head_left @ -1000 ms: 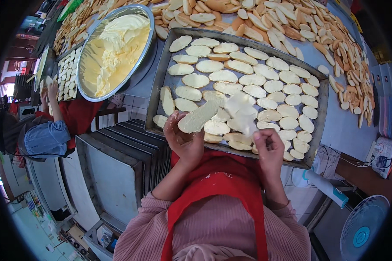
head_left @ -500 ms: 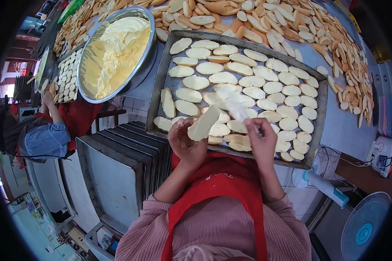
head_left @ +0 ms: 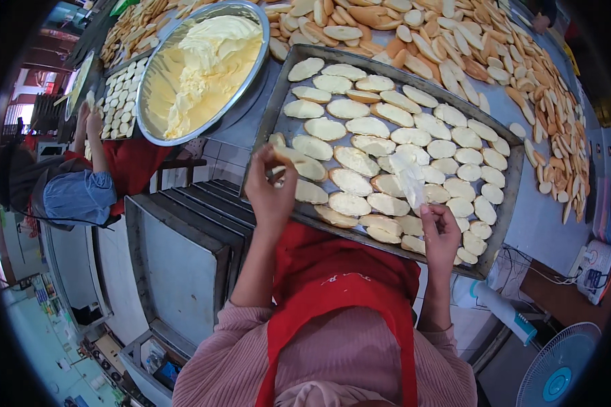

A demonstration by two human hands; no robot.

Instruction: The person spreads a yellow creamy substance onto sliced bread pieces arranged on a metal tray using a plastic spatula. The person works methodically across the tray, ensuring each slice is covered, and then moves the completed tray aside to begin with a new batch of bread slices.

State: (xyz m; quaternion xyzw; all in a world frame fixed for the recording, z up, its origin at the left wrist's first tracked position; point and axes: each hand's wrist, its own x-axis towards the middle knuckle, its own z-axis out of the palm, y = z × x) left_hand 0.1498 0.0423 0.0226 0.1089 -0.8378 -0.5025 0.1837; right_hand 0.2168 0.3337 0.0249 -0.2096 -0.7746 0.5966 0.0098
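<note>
My left hand point(head_left: 270, 186) is at the left side of a dark metal tray point(head_left: 506, 217), thumb and fingers pinched at the end of a cream-coated bread slice point(head_left: 301, 165). That slice is low over the tray, close to other slices; whether it rests there I cannot tell. Between the fingers of my right hand point(head_left: 441, 234) is a whitish spatula point(head_left: 409, 178), somewhat blurred, its blade above the middle of the tray. Oval bread slices coated with pale cream point(head_left: 349, 181) lie in rows across the tray.
A big metal bowl point(head_left: 259, 74) of yellow cream stands left of the tray. Heaps of plain bread slices point(head_left: 448, 41) cover the table behind and right. Stacked trays point(head_left: 176, 261) stand lower left. A co-worker point(head_left: 75, 190) works at far left; a fan point(head_left: 560, 373) is lower right.
My left hand has moved left with its bread slice and lowered it toward the tray's left side. My right hand has shifted right and slightly down with the spatula. The view has shifted a little.
</note>
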